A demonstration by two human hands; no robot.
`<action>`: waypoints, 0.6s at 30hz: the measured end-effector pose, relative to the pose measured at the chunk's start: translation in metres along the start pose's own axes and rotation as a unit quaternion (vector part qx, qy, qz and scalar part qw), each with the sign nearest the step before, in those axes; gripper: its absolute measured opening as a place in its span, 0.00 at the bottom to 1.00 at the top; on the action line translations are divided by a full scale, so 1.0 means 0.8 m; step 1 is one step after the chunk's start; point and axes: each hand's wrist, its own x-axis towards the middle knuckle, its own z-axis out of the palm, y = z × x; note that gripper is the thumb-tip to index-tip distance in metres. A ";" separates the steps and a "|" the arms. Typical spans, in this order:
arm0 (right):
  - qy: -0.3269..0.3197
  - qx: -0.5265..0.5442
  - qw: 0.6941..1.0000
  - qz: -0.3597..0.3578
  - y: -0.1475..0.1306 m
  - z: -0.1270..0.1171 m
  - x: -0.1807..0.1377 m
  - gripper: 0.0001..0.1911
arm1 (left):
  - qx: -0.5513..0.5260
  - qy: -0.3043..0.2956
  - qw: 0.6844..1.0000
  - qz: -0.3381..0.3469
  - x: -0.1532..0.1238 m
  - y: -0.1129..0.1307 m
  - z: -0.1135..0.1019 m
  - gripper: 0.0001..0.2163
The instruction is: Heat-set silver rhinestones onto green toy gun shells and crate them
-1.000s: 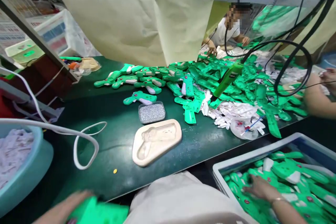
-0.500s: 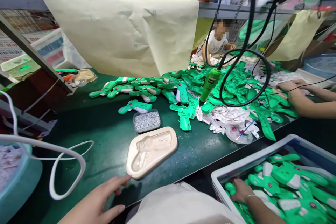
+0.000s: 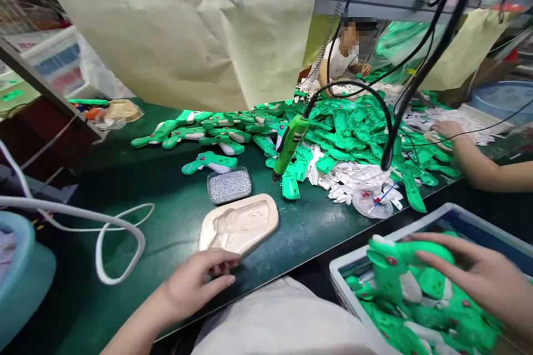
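My left hand (image 3: 204, 283) reaches over the green bench at the lower edge of a cream moulded fixture (image 3: 266, 213) with a toy-shaped hollow. Its fingers are bent, the thumb stands apart, and no object shows in it. On the right, my right hand (image 3: 478, 272) is blurred, with fingers and thumb around a green and white animal-shaped toy (image 3: 389, 272) over the crate. More such toys fill the white-rimmed crate (image 3: 339, 277). Beyond the fixture hangs a green electric screwdriver (image 3: 291, 147) on a black cable. A clear tray of small screws (image 3: 229, 185) sits behind the fixture.
Green toy shells (image 3: 345, 127) and white parts (image 3: 353, 177) are heaped across the bench. A small clear dish (image 3: 372, 202) lies by its edge. White cable loops (image 3: 120, 227) and a blue tub (image 3: 29, 283) are at left. Another person's hand (image 3: 445, 130) works at right.
My right hand has come up from inside the crate with a green toy. My left hand has moved right and forward along the fixture. The view shifted; the screwdriver swung left.
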 end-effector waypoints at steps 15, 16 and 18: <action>-0.065 0.101 0.932 -0.342 -0.176 0.295 0.119 0.14 | 0.064 0.199 0.978 -0.028 0.084 -0.020 -0.025 0.30; -0.068 0.085 0.942 -0.316 -0.165 0.303 0.120 0.14 | 0.147 0.223 0.964 -0.015 0.083 -0.028 -0.021 0.29; -0.085 0.074 0.944 -0.309 -0.148 0.311 0.122 0.14 | 0.249 0.224 0.942 0.028 0.080 -0.039 -0.004 0.28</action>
